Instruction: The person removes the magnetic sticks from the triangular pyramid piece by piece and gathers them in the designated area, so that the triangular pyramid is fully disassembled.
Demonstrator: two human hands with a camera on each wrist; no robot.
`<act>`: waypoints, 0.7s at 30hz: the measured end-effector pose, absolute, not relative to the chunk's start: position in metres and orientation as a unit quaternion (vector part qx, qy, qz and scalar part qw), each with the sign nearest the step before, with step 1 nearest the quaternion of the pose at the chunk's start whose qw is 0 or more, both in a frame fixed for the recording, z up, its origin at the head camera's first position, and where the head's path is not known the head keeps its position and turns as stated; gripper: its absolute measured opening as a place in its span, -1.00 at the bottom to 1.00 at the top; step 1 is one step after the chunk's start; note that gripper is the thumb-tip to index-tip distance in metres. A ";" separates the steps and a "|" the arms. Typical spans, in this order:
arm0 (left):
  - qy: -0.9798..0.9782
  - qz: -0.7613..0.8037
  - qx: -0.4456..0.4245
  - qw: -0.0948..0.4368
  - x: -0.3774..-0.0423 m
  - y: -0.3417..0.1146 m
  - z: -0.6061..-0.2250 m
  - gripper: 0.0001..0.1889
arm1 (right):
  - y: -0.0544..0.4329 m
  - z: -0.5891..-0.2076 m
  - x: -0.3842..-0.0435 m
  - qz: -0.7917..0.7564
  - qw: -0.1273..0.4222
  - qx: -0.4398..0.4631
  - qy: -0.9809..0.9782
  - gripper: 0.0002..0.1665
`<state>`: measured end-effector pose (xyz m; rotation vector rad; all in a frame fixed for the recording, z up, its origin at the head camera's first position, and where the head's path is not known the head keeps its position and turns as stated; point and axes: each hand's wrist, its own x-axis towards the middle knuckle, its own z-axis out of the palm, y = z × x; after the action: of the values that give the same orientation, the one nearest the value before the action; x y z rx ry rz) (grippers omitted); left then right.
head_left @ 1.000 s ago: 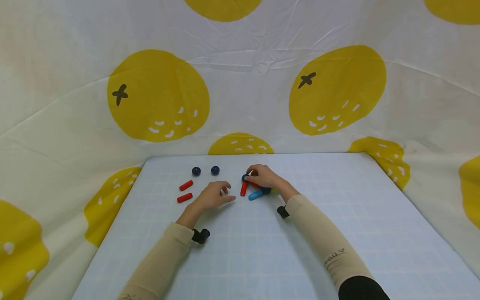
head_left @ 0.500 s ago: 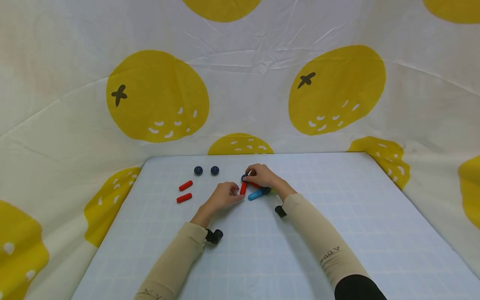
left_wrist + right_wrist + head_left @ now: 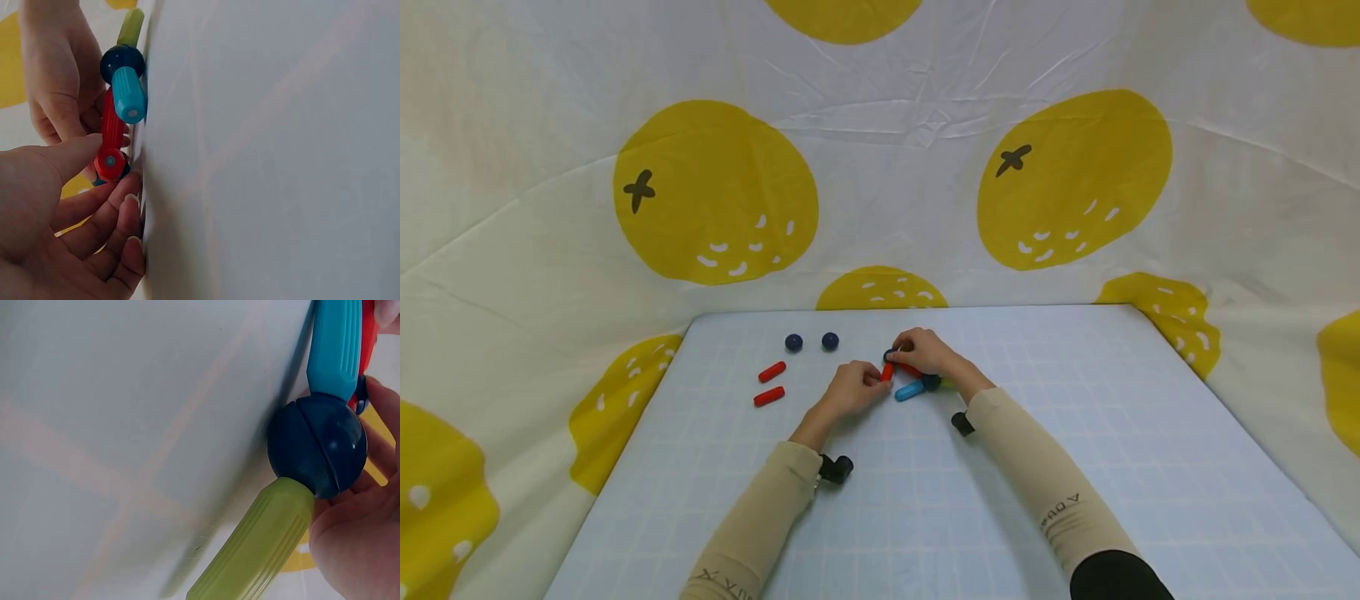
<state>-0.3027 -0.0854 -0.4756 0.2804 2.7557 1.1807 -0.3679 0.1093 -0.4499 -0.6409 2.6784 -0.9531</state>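
Slightly right of the middle of the table, a joined toy of ribbed rods and dark blue balls lies beneath both hands. My left hand (image 3: 852, 390) pinches the free end of a red magnetic rod (image 3: 110, 159) between thumb and fingers. At that rod's other end, my right hand (image 3: 923, 352) grips a dark blue ball (image 3: 888, 356), mostly covered by its fingers. A second red rod (image 3: 908, 369) runs under the right hand. Another dark blue ball (image 3: 317, 447) joins a light blue rod (image 3: 336, 350) and a yellow-green rod (image 3: 256, 544).
Two loose red rods, one upper (image 3: 771, 372) and one lower (image 3: 769, 397), lie left of the left hand. Behind them sit two dark blue balls, a left one (image 3: 793, 342) and a right one (image 3: 830, 341). A patterned cloth (image 3: 895, 167) hangs behind the table (image 3: 1150, 467).
My left hand has moved right from beside the toy and taken hold of the red rod's near end. The right hand stays nearly still on the ball. The leftmost loose ball shifts slightly.
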 end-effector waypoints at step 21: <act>0.911 0.389 0.110 0.082 -0.301 -0.087 -0.471 -0.78 | 0.110 -0.452 -0.367 -0.320 0.110 -0.223 0.914 -0.59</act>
<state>-0.3015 -0.0868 -0.4706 0.3297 2.7211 1.1619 -0.3674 0.1098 -0.4522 -0.6567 2.6870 -0.9408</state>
